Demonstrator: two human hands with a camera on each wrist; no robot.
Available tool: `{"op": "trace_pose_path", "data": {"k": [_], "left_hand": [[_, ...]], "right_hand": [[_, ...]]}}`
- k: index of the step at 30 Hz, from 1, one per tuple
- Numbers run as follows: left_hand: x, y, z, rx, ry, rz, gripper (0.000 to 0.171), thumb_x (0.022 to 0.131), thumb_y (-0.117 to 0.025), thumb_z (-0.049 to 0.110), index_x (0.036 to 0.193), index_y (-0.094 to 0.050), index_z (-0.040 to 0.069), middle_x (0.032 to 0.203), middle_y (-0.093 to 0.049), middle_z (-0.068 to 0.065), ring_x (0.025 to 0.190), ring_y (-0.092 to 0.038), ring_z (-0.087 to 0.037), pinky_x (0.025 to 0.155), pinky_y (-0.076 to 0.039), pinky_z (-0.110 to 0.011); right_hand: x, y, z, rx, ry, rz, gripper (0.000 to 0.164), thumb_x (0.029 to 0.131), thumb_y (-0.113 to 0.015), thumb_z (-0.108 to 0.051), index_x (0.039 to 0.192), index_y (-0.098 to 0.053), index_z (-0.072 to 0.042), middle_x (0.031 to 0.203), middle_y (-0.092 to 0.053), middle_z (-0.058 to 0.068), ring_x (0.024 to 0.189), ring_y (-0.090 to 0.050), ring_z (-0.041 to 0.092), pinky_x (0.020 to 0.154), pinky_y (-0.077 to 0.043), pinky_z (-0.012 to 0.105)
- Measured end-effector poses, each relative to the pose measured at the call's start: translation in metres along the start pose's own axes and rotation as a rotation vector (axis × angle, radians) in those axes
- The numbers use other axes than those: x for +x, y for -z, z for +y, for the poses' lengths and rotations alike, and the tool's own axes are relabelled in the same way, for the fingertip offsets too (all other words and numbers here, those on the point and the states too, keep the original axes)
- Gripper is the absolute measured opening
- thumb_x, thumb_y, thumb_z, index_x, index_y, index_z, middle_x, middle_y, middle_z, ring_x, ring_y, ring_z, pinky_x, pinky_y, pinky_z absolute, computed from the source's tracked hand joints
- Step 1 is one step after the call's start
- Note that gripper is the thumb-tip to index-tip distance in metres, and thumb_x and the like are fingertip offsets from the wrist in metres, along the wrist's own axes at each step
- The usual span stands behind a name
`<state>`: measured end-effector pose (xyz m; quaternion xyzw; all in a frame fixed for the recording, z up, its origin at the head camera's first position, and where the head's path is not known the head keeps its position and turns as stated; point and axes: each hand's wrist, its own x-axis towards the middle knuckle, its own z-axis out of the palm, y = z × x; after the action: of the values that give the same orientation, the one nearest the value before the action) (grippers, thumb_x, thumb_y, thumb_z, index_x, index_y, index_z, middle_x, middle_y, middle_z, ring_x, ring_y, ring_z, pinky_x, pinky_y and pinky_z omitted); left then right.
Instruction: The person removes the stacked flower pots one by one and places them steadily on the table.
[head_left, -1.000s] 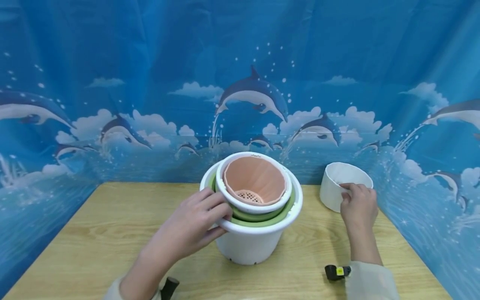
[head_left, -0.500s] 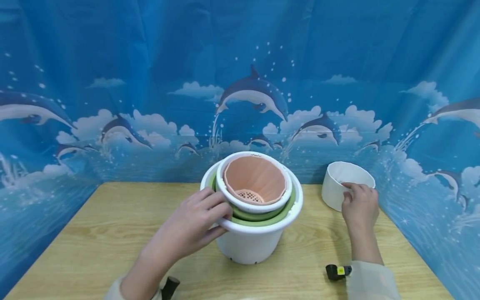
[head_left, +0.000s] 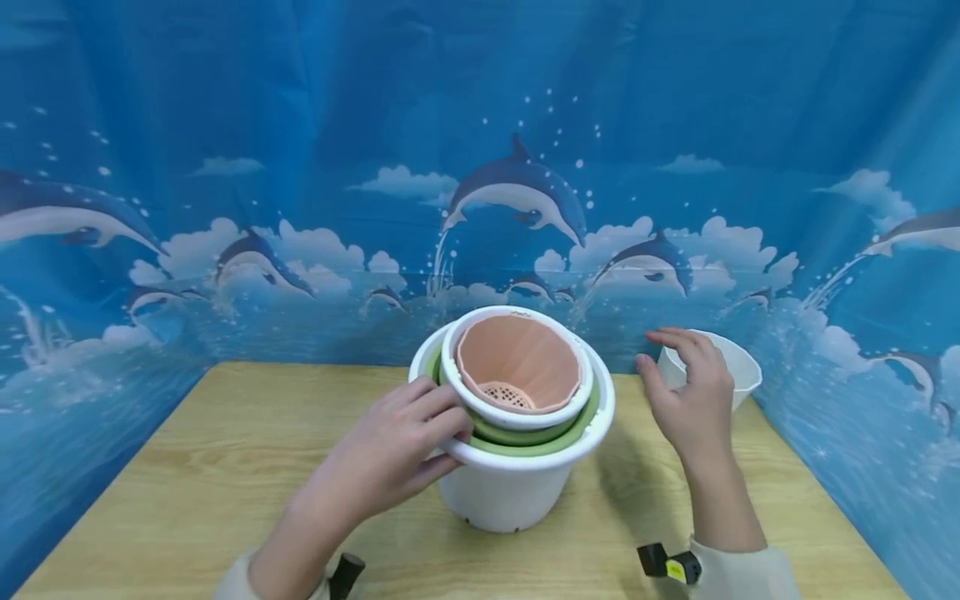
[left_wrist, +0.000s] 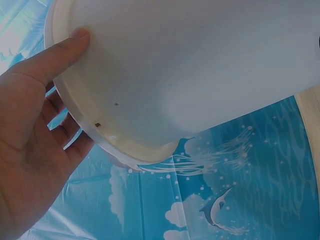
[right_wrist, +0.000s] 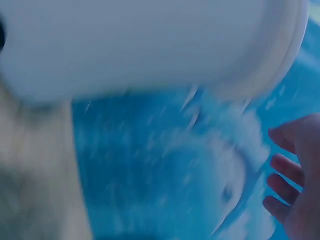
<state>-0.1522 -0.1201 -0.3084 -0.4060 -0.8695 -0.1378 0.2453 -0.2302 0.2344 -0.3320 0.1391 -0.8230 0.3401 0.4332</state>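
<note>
A stack of nested plant pots stands mid-table in the head view. The outermost is a large white pot (head_left: 506, 496); inside it sit green pots (head_left: 536, 447), a smaller white pot (head_left: 581, 392) and a terracotta-pink pot (head_left: 517, 354) with a perforated bottom. My left hand (head_left: 401, 442) grips the large pot's rim on the left, thumb below on the outer wall (left_wrist: 175, 75) and fingers over the edge. To the right of the stack my right hand (head_left: 693, 396) is raised with fingers extended, holding nothing. It partly hides a separate white pot (head_left: 738, 367) behind it.
The wooden table (head_left: 262, 467) ends at a blue dolphin-print curtain (head_left: 337, 167) at the back and both sides. The separate white pot is near the back right corner. A black camera mount (head_left: 667, 565) is on the right sleeve.
My right hand has let go of the separate white pot's rim, opened its fingers and moved slightly up and left. My left hand keeps its grip on the large pot.
</note>
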Motion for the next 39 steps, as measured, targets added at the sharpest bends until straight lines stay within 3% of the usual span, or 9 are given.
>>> {"op": "trace_pose_path", "data": {"k": [5, 10, 15, 23, 30, 39], "left_hand": [[0.001, 0.000, 0.001, 0.002, 0.000, -0.002, 0.025, 0.082, -0.082, 0.033, 0.097, -0.063, 0.026, 0.108, -0.061, 0.012, 0.096, -0.051, -0.011, 0.083, -0.050, -0.030], [0.001, 0.000, 0.001, 0.011, -0.006, 0.002, 0.026, 0.082, -0.082, 0.033, 0.097, -0.063, 0.025, 0.108, -0.062, 0.012, 0.096, -0.051, -0.011, 0.082, -0.050, -0.030], [0.002, -0.001, 0.000, 0.006, -0.023, 0.022, 0.025, 0.082, -0.083, 0.031, 0.098, -0.064, 0.025, 0.108, -0.062, 0.012, 0.095, -0.051, -0.011, 0.082, -0.050, -0.030], [0.000, -0.001, 0.000, 0.010, -0.016, 0.017, 0.025, 0.083, -0.082, 0.032, 0.098, -0.064, 0.025, 0.106, -0.061, 0.011, 0.094, -0.051, -0.011, 0.081, -0.050, -0.030], [-0.001, -0.001, 0.000, 0.011, -0.014, 0.027, 0.024, 0.083, -0.082, 0.031, 0.098, -0.065, 0.025, 0.107, -0.062, 0.011, 0.095, -0.051, -0.011, 0.082, -0.050, -0.030], [-0.001, -0.002, 0.000, 0.004, -0.026, 0.047, 0.023, 0.083, -0.082, 0.030, 0.097, -0.064, 0.024, 0.106, -0.062, 0.011, 0.095, -0.052, -0.012, 0.082, -0.050, -0.030]], "right_hand": [[0.000, 0.003, -0.043, 0.094, 0.160, -0.098, 0.029, 0.083, -0.079, -0.010, 0.111, -0.073, -0.009, 0.116, -0.070, 0.008, 0.114, -0.060, 0.029, 0.098, -0.044, 0.044], [-0.004, 0.002, -0.069, 0.200, 0.353, -0.184, 0.025, 0.086, -0.076, -0.020, 0.110, -0.074, -0.011, 0.112, -0.071, 0.003, 0.109, -0.061, 0.023, 0.098, -0.043, 0.025], [-0.008, -0.002, -0.082, 0.270, 0.486, -0.250, 0.029, 0.095, -0.066, -0.037, 0.112, -0.074, -0.015, 0.113, -0.072, 0.001, 0.108, -0.061, 0.023, 0.101, -0.043, 0.026], [-0.015, -0.007, -0.090, 0.208, 0.496, -0.415, 0.034, 0.091, -0.073, -0.034, 0.121, -0.071, -0.020, 0.118, -0.071, -0.005, 0.116, -0.062, 0.020, 0.107, -0.043, 0.033], [-0.017, -0.010, -0.090, 0.184, 0.499, -0.432, 0.025, 0.090, -0.074, -0.032, 0.112, -0.074, -0.019, 0.107, -0.073, -0.008, 0.107, -0.068, 0.017, 0.112, -0.039, 0.040], [-0.018, -0.011, -0.092, 0.181, 0.505, -0.414, 0.023, 0.091, -0.073, -0.033, 0.108, -0.074, -0.019, 0.104, -0.074, -0.008, 0.102, -0.069, 0.016, 0.113, -0.039, 0.041]]}}
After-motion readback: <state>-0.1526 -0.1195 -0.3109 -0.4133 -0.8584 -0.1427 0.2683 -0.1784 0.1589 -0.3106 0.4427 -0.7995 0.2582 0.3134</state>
